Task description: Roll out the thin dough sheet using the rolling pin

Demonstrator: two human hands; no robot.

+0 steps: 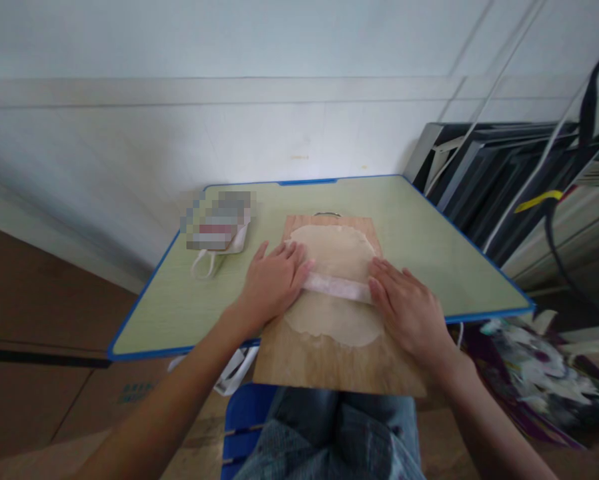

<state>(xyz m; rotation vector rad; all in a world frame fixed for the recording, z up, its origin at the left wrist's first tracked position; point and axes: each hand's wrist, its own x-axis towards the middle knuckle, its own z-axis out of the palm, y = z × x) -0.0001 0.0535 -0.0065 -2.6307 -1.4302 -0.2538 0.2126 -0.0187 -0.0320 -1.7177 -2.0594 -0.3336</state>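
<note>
A broad, thin sheet of pale dough (332,245) lies on a wooden board (329,370). Across the middle of the dough runs a light, flour-coated rolling pin (338,287). My left hand (278,275) holds its left end, palm down, with the fingers reaching forward over the dough's left edge. At the right end, my right hand (407,303) grips the pin, its fingers lying over it and pointing inward. Both hands cover the ends of the pin. The dough shows in front of the pin and behind it, with uneven edges.
The board overhangs the near edge of a blue-rimmed table (219,303), above my knees. At the table's left lies a blurred-out packet (222,223) with a white strap. Dark flat panels (504,170) lean at the right, near a hanging black cable. A filled bag (534,363) stands lower right.
</note>
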